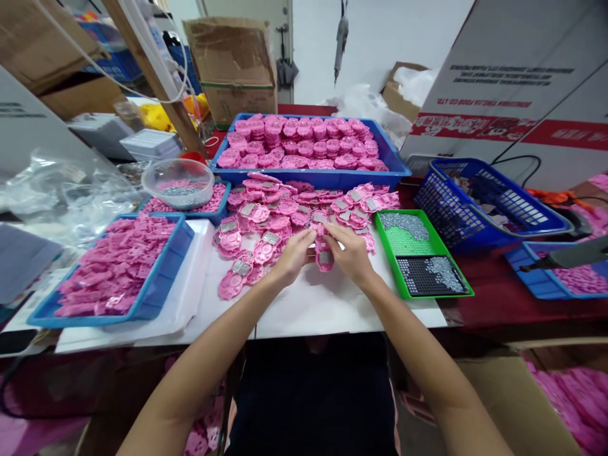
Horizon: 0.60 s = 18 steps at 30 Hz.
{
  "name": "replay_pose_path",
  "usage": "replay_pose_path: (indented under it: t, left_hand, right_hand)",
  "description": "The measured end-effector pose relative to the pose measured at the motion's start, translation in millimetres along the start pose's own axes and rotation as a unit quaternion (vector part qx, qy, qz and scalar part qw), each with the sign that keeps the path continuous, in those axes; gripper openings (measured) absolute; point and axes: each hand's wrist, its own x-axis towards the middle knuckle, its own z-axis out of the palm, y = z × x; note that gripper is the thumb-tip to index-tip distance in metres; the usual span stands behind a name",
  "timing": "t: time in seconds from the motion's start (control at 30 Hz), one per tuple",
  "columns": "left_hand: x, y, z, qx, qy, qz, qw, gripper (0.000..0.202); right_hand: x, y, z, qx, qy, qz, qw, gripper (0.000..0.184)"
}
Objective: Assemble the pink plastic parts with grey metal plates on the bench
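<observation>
My left hand (293, 256) and my right hand (350, 252) meet over the white work surface, fingers pinched on a pink plastic part (325, 258) with a small grey plate near its lower end. The left fingers cover its left edge and the right fingers its upper right side. Around and behind my hands lies a loose heap of similar pink plastic parts (265, 251), many with grey plates. To the right of my right hand sits a green tray (403, 288) with small silvery screws (444, 273) on a black perforated plate and more on a green one.
Behind the heap stands a blue bin (304, 177) of stacked pink parts. At left are a blue tray (156, 294) of small pink pieces and a clear bowl (209, 187). A blue basket (498, 234) and an electric screwdriver (579, 253) are at right; another screwdriver (341, 41) hangs above.
</observation>
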Motion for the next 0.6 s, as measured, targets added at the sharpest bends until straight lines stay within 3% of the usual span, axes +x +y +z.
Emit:
replay_pose_path:
  t: [0.33,0.6]
  left_hand:
    - [-0.6,-0.6,0.1,0.052,0.015,0.026,0.998,0.044]
    - [-2.1,-0.5,-2.9,0.175,0.02,0.13,0.976,0.038]
  right_hand:
    - [-4.3,2.2,3.1,-0.066,-0.026,-0.053,0.996,0.04]
    - [-7.1,-1.4,5.9,-0.104,-0.007,-0.121,0.987,0.04]
